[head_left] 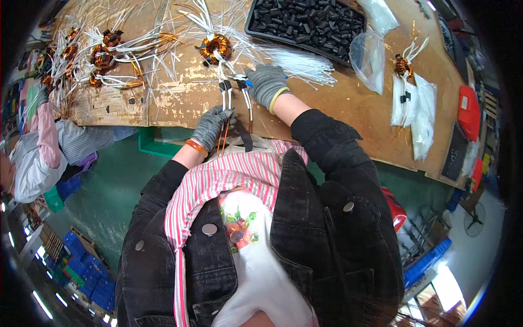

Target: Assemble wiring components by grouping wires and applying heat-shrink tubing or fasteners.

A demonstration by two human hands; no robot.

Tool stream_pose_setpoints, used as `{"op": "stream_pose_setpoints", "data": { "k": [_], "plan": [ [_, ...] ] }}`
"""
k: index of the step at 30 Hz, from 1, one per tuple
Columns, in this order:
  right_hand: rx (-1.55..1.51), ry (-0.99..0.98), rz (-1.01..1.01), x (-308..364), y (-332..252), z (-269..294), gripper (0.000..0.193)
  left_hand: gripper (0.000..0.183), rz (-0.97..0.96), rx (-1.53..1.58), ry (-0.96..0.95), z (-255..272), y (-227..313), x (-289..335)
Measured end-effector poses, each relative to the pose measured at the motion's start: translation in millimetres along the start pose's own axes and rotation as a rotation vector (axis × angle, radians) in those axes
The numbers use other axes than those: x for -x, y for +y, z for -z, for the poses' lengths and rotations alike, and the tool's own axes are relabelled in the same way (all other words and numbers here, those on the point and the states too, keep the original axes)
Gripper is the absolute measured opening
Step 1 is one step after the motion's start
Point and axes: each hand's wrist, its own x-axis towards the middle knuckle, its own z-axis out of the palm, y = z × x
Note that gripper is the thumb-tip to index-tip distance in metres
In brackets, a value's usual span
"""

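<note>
A copper-wound ring coil (214, 50) lies on the table in front of me, its white-sleeved leads (224, 101) running toward my body. Black pieces (225, 85) sit around the leads partway down. My left hand (211, 128), in a grey glove, is closed around the leads near the table's front edge; bare copper ends (220, 143) stick out below it. In a matching glove, my right hand (267, 85) is curled beside the leads. Bits of a blue-handled tool (249, 83) show at its fingers; the rest of the tool is hidden by the hand.
A black tray (305, 42) of small black pieces stands at the back, with white cable ties (302, 66) before it. Several more coils (103, 57) lie at the left. Another coil (403, 66) and plastic bags (423, 117) lie right. A co-worker (43, 141) is at the left.
</note>
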Motion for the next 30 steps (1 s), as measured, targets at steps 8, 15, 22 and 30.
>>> {"op": "stream_pose_setpoints", "data": {
  "k": [8, 15, 22, 30],
  "plan": [
    [-0.006, -0.062, -0.013, 0.0, -4.9, 6.3, 0.029, 0.024, 0.019, 0.089, 0.000, -1.9, -1.5, -1.6],
    [0.009, 0.087, 0.026, -3.6, -1.4, -6.5, 0.029, 0.023, 0.018, 0.077, 0.004, -5.3, 0.9, -1.4],
    [0.025, 0.003, 0.000, -12.4, -8.4, -7.3, 0.029, 0.024, -0.006, 0.063, -0.003, -1.2, -2.8, -2.0],
    [0.015, 0.143, 0.036, -0.9, -4.2, -11.3, 0.029, 0.023, -0.011, 0.005, 0.025, -5.9, 2.6, 0.9]
  ]
}}
